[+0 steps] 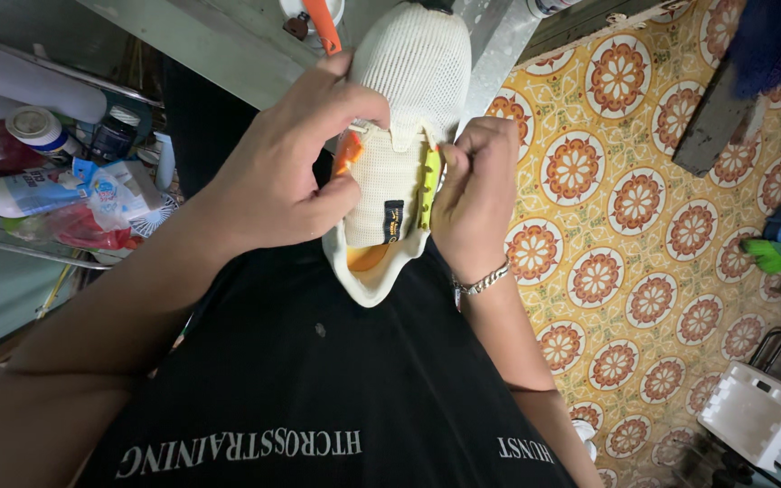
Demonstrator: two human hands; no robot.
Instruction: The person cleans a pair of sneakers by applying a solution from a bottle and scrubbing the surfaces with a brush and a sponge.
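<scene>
A cream mesh sneaker [413, 72] with an orange insole rests on my lap, toe pointing away. My left hand [282, 172] grips the shoe's left side and pinches an orange lace [323, 27] at the eyelets. My right hand [476, 194] holds the right side, fingers closed on a yellow-green lace [428, 185] beside the tongue. A silver bracelet [484, 281] sits on my right wrist. The tongue carries a small black tag [393, 220].
A shelf [29, 239] at the left holds bottles, a tape roll and packets. The floor [644, 199] has yellow tiles with orange flower rounds. A white plastic stool [757, 411] stands at lower right, a green item [768, 255] at far right.
</scene>
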